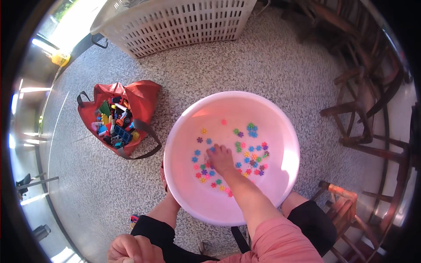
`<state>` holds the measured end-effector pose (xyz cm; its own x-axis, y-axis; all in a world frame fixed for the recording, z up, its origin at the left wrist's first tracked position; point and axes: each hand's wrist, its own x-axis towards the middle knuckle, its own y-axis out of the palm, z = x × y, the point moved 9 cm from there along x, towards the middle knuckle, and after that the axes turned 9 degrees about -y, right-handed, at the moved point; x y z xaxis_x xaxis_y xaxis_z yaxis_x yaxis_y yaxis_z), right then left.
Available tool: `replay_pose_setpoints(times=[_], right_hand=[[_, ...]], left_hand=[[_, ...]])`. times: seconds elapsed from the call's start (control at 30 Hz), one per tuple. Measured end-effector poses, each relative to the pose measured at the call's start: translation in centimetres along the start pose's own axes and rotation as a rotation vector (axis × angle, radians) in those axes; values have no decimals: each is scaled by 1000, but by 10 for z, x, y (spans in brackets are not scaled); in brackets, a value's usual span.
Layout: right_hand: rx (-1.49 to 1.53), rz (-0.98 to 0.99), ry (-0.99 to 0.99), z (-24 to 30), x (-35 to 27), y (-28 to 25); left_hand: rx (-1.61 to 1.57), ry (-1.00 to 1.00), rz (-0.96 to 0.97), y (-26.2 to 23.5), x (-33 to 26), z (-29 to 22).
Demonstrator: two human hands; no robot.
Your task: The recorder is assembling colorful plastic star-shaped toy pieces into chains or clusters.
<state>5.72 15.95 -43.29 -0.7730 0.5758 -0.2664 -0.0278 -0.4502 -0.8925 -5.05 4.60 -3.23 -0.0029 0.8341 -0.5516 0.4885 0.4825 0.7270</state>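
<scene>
A round pink plastic basin [232, 213] stands between my legs. Across its bottom lie several small flower-shaped plastic pieces in blue, green, red, yellow, purple and pink, such as a pink one [224, 122]. My right hand [221, 158] reaches down among them, left of the basin's middle. Its fingers are bent and closed around a blue flower piece [212, 149] at the fingertips. Outside the basin, at the lower left, my left hand [135, 250] is held above my leg with fingers curled together. Whatever it may hold is hidden.
Left of the basin, a red fabric bag [147, 98] stands open, full of mixed toy bricks [117, 120]. A white slotted plastic crate [184, 24] stands beyond. Wooden chairs [364, 105] line the right side, and a wooden stool [344, 201] is near my right knee. Small colourful toys [133, 219] lie by my left leg.
</scene>
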Motion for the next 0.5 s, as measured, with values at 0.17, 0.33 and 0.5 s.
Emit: replay_pose_setpoints(times=[0.17,0.33,0.5], right_hand=[[341,214,26,35,-68,54],[682,57,217,-3,-115,44],[1934,271,483,47,-116,-46]], left_hand=[[38,-17,35,1,-15,2],[72,46,74,-3,-8,15],[86,27,36,15,-1,22]])
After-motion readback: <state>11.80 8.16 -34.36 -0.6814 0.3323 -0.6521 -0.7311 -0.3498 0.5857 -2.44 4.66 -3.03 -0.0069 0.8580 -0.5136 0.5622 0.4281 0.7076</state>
